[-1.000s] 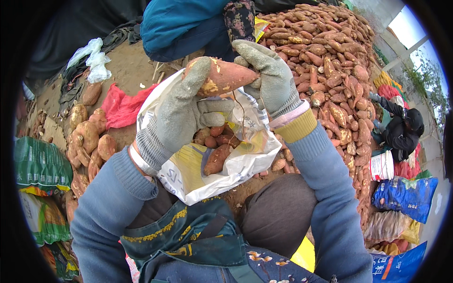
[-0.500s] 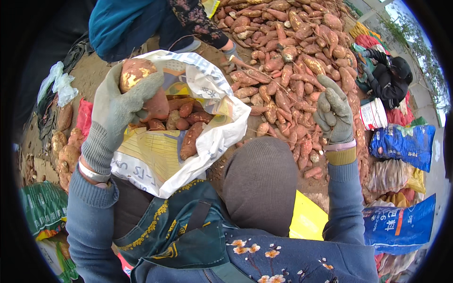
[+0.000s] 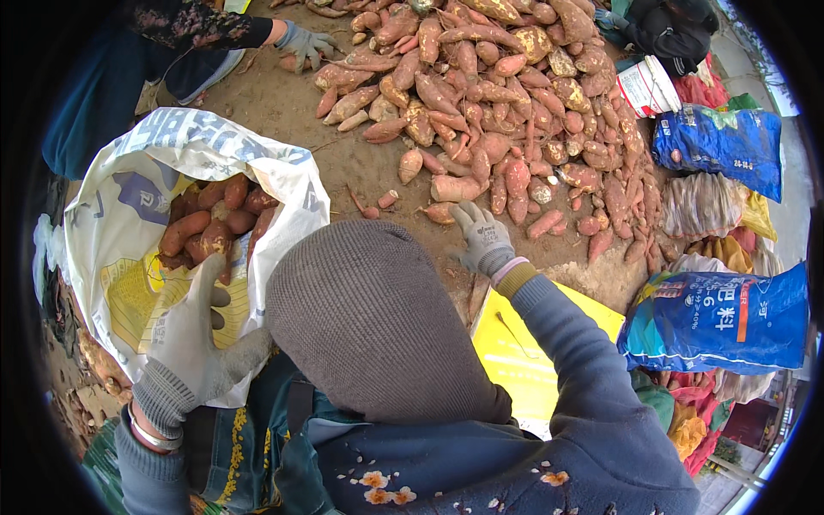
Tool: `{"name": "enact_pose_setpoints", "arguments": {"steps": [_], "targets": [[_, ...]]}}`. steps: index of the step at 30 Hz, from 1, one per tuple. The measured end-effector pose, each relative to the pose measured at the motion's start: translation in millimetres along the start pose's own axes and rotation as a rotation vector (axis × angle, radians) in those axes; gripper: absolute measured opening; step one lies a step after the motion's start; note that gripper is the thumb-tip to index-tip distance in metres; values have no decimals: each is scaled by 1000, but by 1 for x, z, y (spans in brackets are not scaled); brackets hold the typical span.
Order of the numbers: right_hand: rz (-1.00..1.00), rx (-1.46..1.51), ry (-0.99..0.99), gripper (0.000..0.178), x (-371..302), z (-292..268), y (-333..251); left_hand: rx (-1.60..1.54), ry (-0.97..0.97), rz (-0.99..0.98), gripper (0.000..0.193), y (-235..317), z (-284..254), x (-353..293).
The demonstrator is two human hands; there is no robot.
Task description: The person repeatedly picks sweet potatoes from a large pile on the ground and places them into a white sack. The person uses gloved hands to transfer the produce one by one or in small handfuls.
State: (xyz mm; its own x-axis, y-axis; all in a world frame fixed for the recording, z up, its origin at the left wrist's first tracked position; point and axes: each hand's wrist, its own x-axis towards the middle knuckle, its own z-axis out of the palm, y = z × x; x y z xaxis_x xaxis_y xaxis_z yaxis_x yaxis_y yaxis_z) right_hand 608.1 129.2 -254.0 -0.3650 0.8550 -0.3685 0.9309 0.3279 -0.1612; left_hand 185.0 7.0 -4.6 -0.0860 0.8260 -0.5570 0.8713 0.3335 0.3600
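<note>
A white woven bag (image 3: 296, 184) with a yellow-printed inside stands at the left, its mouth spread wide. Reddish sweet potatoes (image 3: 202, 227) lie inside it. My left hand (image 3: 199, 335), in a grey-coated glove, is at the near side of the bag's mouth, fingers reaching inward and thumb apart; I see nothing held in it. My right hand (image 3: 482, 239), gloved as well, stretches out over the soil at the near edge of a large sweet potato heap (image 3: 515, 103). Its fingers are extended beside a thick, blunt-ended sweet potato (image 3: 457, 188), and its palm is hidden.
Another person's gloved hand (image 3: 305, 45) touches sweet potatoes at the upper left. A person in dark clothes (image 3: 674, 30) is beyond the heap. A white bucket (image 3: 648, 86), blue bags (image 3: 719, 150) and filled sacks line the right. A yellow sheet (image 3: 536, 339) lies beneath my right forearm.
The sweet potato that was in my left hand is out of it, and that hand is lower at the bag. My right hand has gone from raised and curled to stretched low. The view has shifted.
</note>
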Motion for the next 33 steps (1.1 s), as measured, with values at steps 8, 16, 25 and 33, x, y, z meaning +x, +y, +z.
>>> {"name": "enact_pose_setpoints", "arguments": {"steps": [8, 16, 25, 33], "targets": [[-190, -504, -273, 60, 116, 6, -8, 368, -162, 166, 42, -5, 41, 11], [-238, -527, -327, 51, 108, 3, -14, -658, 229, -288, 18, 27, -28, 15], [199, 1762, 371, 53, 70, -45, -10, -65, 216, 390, 25, 35, -19, 13], [-1235, 2332, 48, 87, 84, -257, -112, 205, 148, 314, 44, 51, -27, 17]]}}
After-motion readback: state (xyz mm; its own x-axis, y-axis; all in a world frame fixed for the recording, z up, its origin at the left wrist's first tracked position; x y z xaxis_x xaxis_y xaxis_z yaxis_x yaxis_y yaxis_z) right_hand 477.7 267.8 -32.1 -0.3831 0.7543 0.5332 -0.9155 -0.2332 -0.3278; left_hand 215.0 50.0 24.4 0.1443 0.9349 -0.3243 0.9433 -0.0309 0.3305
